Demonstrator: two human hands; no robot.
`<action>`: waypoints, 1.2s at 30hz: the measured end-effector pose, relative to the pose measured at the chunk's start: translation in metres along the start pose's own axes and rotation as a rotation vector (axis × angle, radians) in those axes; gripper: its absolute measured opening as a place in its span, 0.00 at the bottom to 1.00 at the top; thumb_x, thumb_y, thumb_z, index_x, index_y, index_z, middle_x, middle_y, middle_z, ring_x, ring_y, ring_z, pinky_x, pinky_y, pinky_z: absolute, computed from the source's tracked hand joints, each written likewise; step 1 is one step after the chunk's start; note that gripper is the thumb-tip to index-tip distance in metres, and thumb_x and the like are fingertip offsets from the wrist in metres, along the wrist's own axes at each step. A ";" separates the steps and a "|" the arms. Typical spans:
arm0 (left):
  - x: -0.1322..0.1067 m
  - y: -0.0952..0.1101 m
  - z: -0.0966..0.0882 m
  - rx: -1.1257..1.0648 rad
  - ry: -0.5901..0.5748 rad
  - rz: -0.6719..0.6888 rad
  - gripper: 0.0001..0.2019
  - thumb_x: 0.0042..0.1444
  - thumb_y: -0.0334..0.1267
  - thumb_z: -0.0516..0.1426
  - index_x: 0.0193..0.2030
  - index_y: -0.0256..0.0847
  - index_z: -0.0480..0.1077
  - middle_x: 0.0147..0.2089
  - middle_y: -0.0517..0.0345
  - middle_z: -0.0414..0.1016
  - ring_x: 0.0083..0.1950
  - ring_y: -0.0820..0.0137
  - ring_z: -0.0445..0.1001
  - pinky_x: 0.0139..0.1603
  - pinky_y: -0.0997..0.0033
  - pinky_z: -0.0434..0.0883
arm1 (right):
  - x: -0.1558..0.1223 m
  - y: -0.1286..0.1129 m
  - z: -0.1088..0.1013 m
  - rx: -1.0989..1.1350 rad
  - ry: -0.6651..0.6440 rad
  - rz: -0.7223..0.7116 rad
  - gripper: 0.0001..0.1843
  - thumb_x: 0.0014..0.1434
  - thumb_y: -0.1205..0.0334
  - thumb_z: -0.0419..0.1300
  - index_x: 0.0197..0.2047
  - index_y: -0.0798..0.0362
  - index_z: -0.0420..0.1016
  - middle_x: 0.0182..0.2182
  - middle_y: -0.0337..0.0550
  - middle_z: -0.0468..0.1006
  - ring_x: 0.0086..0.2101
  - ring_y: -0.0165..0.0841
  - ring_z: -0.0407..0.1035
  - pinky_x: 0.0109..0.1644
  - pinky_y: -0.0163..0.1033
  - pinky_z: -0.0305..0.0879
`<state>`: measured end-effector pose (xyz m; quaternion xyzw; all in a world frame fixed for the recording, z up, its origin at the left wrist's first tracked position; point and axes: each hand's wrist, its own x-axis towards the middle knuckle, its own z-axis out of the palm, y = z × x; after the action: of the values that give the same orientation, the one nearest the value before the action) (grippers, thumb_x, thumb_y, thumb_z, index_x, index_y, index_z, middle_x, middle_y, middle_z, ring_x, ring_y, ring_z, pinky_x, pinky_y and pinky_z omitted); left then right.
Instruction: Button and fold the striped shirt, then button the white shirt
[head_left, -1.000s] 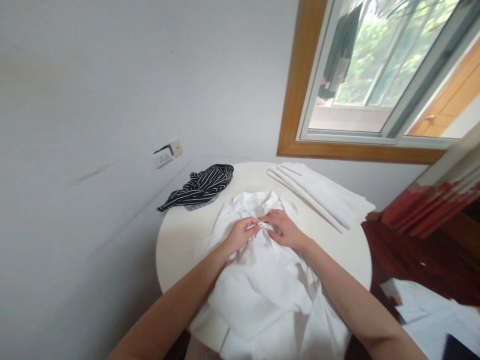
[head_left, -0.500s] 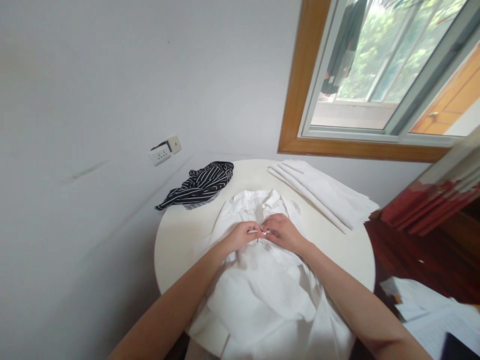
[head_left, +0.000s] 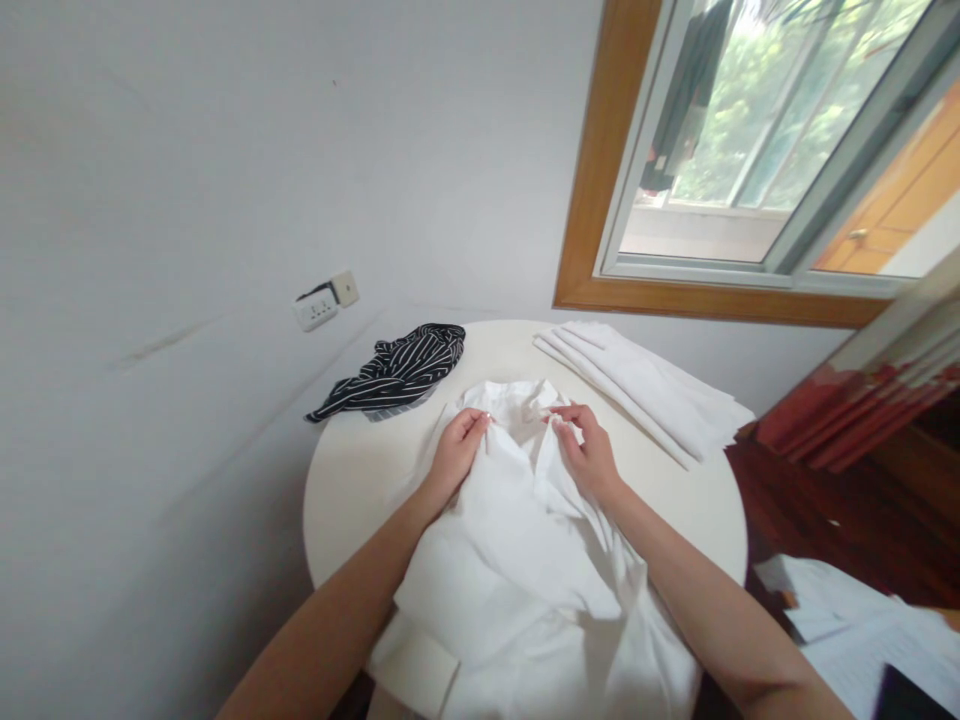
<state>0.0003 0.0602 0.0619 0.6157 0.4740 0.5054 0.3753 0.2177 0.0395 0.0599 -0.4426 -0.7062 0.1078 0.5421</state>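
Observation:
A white shirt [head_left: 517, 540] lies rumpled over the middle of the round white table [head_left: 352, 490] and hangs past its near edge. Its collar end points toward the wall. My left hand [head_left: 459, 448] pinches the left front edge of the shirt below the collar. On the other side, my right hand [head_left: 587, 446] grips the right front edge between thumb and fingers. The two edges are spread apart, with a gap of inner cloth between them. Any small buttons at the fingertips are too blurred to make out.
Black-and-white striped cloth [head_left: 401, 370] is bunched at the table's far left. Folded white cloth [head_left: 637, 385] rests at the far right. Beyond are a wall socket [head_left: 316, 308] and a wood-framed window [head_left: 577, 270]. Papers [head_left: 862, 620] lie low at the right, near a red-white curtain [head_left: 862, 400].
My hands were together at the shirt's middle. They have moved apart and slightly away from me, each drawing one front edge sideways, so the shirt's front is opened.

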 end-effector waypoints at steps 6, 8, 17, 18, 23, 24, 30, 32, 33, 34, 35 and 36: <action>0.019 -0.013 -0.036 0.389 0.187 0.197 0.11 0.57 0.46 0.50 0.37 0.42 0.68 0.37 0.58 0.75 0.40 0.69 0.72 0.44 0.73 0.66 | 0.014 0.026 -0.015 -0.160 0.178 0.067 0.07 0.62 0.58 0.49 0.36 0.51 0.62 0.31 0.40 0.66 0.34 0.33 0.62 0.41 0.40 0.60; 0.022 -0.024 -0.038 0.526 0.101 0.195 0.11 0.57 0.46 0.50 0.38 0.44 0.68 0.39 0.59 0.75 0.42 0.68 0.73 0.45 0.73 0.66 | 0.016 0.034 -0.016 -0.190 0.159 0.079 0.07 0.61 0.58 0.50 0.36 0.52 0.63 0.31 0.41 0.67 0.34 0.34 0.62 0.41 0.41 0.60; 0.024 -0.055 -0.029 0.654 -0.094 0.128 0.10 0.58 0.44 0.49 0.38 0.45 0.68 0.39 0.59 0.75 0.41 0.68 0.72 0.43 0.72 0.65 | 0.009 0.004 -0.016 -0.224 -0.259 -0.217 0.19 0.60 0.62 0.50 0.55 0.48 0.65 0.50 0.47 0.71 0.56 0.42 0.57 0.62 0.54 0.46; 0.024 -0.051 -0.030 0.616 -0.087 0.148 0.09 0.57 0.43 0.50 0.37 0.44 0.68 0.38 0.58 0.75 0.40 0.69 0.72 0.43 0.72 0.66 | 0.007 0.000 -0.014 -0.263 -0.320 -0.242 0.18 0.61 0.61 0.51 0.54 0.47 0.66 0.50 0.46 0.71 0.58 0.42 0.55 0.63 0.56 0.42; 0.017 0.014 -0.024 0.469 0.018 0.395 0.10 0.56 0.39 0.52 0.44 0.41 0.67 0.45 0.53 0.71 0.46 0.68 0.69 0.51 0.68 0.65 | 0.002 0.001 -0.002 -0.371 -0.402 -0.267 0.09 0.61 0.59 0.53 0.43 0.49 0.71 0.47 0.46 0.73 0.59 0.42 0.54 0.64 0.59 0.34; 0.013 0.029 -0.019 0.478 -0.025 0.451 0.10 0.57 0.39 0.52 0.45 0.41 0.67 0.45 0.53 0.70 0.48 0.67 0.68 0.53 0.66 0.63 | 0.002 0.003 -0.001 -0.362 -0.399 -0.262 0.09 0.61 0.59 0.53 0.43 0.49 0.71 0.46 0.46 0.73 0.58 0.42 0.54 0.64 0.58 0.34; -0.014 0.042 0.026 0.513 -0.311 0.495 0.09 0.59 0.36 0.51 0.44 0.41 0.67 0.44 0.54 0.71 0.48 0.65 0.67 0.53 0.63 0.63 | 0.004 0.007 -0.001 -0.132 -0.314 -0.170 0.08 0.63 0.58 0.51 0.38 0.50 0.70 0.41 0.45 0.74 0.52 0.39 0.61 0.59 0.51 0.50; -0.018 0.023 0.033 0.449 -0.319 0.446 0.09 0.59 0.36 0.50 0.45 0.41 0.66 0.44 0.53 0.71 0.48 0.65 0.67 0.52 0.64 0.63 | 0.003 0.008 0.001 -0.019 -0.308 -0.133 0.10 0.63 0.56 0.52 0.35 0.50 0.70 0.38 0.45 0.74 0.48 0.38 0.64 0.54 0.47 0.56; -0.018 0.015 0.034 0.407 -0.331 0.423 0.09 0.60 0.37 0.50 0.45 0.41 0.66 0.44 0.52 0.71 0.48 0.66 0.67 0.52 0.65 0.63 | 0.003 0.008 0.003 0.031 -0.308 -0.108 0.11 0.62 0.55 0.52 0.34 0.50 0.70 0.36 0.44 0.73 0.45 0.37 0.65 0.52 0.45 0.58; -0.018 0.008 0.034 0.363 -0.350 0.401 0.09 0.60 0.38 0.49 0.45 0.41 0.66 0.44 0.52 0.71 0.48 0.66 0.67 0.52 0.65 0.63 | 0.002 0.009 0.005 0.075 -0.309 -0.075 0.12 0.62 0.54 0.51 0.34 0.50 0.70 0.34 0.44 0.73 0.42 0.36 0.66 0.49 0.44 0.59; -0.017 0.002 0.033 0.321 -0.372 0.382 0.10 0.61 0.39 0.49 0.45 0.40 0.67 0.44 0.52 0.71 0.48 0.66 0.67 0.52 0.66 0.64 | 0.001 0.010 0.008 0.112 -0.309 -0.037 0.12 0.63 0.53 0.51 0.34 0.51 0.69 0.33 0.43 0.72 0.39 0.35 0.66 0.47 0.43 0.61; -0.016 -0.001 0.031 0.283 -0.396 0.363 0.10 0.61 0.40 0.48 0.44 0.40 0.67 0.43 0.52 0.71 0.47 0.67 0.68 0.52 0.67 0.64 | 0.000 0.010 0.011 0.142 -0.309 -0.001 0.13 0.63 0.52 0.50 0.34 0.51 0.69 0.32 0.42 0.72 0.37 0.34 0.66 0.45 0.41 0.61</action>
<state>0.0298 0.0459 0.0507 0.8231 0.3395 0.3634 0.2742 0.2138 0.0488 0.0492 -0.3810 -0.7719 0.2241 0.4570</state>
